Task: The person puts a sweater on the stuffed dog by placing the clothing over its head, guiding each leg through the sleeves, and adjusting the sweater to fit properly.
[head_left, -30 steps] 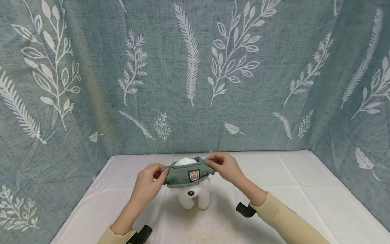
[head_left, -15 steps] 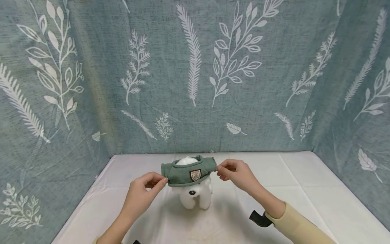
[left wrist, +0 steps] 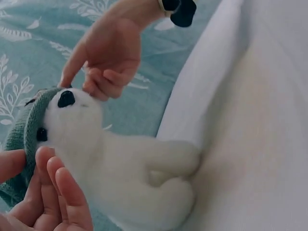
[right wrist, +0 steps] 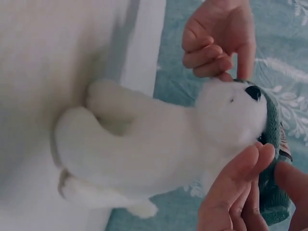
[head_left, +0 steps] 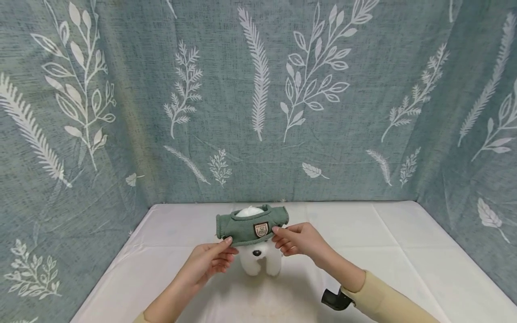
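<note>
Nearest the viewer, a cream sleeve point(head_left: 387, 300) covers the right forearm, with a black strap mount point(head_left: 335, 299) at the wrist. Ahead of it the right hand point(head_left: 300, 239) reaches inward to the lower hem of a green sweater point(head_left: 250, 224), index finger and thumb pinching the knit edge just right of the sewn badge point(head_left: 261, 229), the other fingers curled under. In the right wrist view the thumb and fingertips point(right wrist: 255, 159) close on the green cloth beside the toy's muzzle.

Across from it, the left hand point(head_left: 210, 262) comes up from below and left. Its thumb point(head_left: 224, 242) lies on the hem at the badge's left and its fingers fold beneath, so the edge is pinched between them; the left wrist view shows the fingers point(left wrist: 53, 178) against the white fur with the knit band under the thumb.

Between the two grips stands a white plush dog point(head_left: 258, 260) on its legs on the white table point(head_left: 363, 233), facing the viewer, black nose point(head_left: 256, 253) just below the hem. The sweater sits bunched round its head, above the eyes, with the white crown showing through the neck opening. Both sleeves of the sweater stick out sideways, beyond each grip.

Behind the toy, past the table's far edge, hangs a teal curtain point(head_left: 258, 89) printed with white leaves.
</note>
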The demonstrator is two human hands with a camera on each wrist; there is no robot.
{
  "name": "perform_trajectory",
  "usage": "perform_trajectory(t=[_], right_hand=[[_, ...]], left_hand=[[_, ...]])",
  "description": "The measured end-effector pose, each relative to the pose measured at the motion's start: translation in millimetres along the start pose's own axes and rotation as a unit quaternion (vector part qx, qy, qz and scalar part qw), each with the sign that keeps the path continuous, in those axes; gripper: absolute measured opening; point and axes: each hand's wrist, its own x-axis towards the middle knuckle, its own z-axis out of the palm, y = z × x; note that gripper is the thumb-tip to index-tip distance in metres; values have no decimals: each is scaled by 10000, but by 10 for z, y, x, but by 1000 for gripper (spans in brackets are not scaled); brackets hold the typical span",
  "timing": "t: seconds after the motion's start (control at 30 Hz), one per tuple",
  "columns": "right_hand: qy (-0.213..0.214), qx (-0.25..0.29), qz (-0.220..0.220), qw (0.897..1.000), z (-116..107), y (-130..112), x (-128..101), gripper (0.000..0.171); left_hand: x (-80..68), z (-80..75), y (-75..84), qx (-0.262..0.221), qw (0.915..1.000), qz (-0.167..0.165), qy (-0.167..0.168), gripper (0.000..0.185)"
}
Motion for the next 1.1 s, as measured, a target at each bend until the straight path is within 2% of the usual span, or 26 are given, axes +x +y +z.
perform_trajectory(t=[0.1,0.27,0.43,0.57,0.7,0.8,0.9,1.0,1.1], right_hand=[[-70,226,193,9995,8,-2,24,42],[-128,489,284,9983,58,0,20,30],[15,283,135,9995,111,56,10,27],[40,-42,-190,9998,135,112,-18,26],[108,-467,-632,9968,134,194,-45,18],[231,-872,-985,9910,126,255,-55,11],[368,-1199,-1303,9835,117,303,-51,7],[406,-1352,-1552,9777,113,352,-36,5],[350,-1432,-1773,9731,116,404,-16,4]], left_hand=[[19,3,-13,-344,9992,-82,-193,32],[10,42,-8,-667,9971,-238,-287,30],[-12,118,-3,-878,9944,-408,-416,29],[-15,146,-30,-1088,9930,-360,-276,18],[-7,152,-94,-1190,9926,-88,-207,9],[16,169,-154,-1205,9927,103,9,9],[44,192,-204,-1119,9926,235,398,11],[68,203,-244,-929,9926,401,673,16],[92,195,-283,-805,9921,568,777,18]])
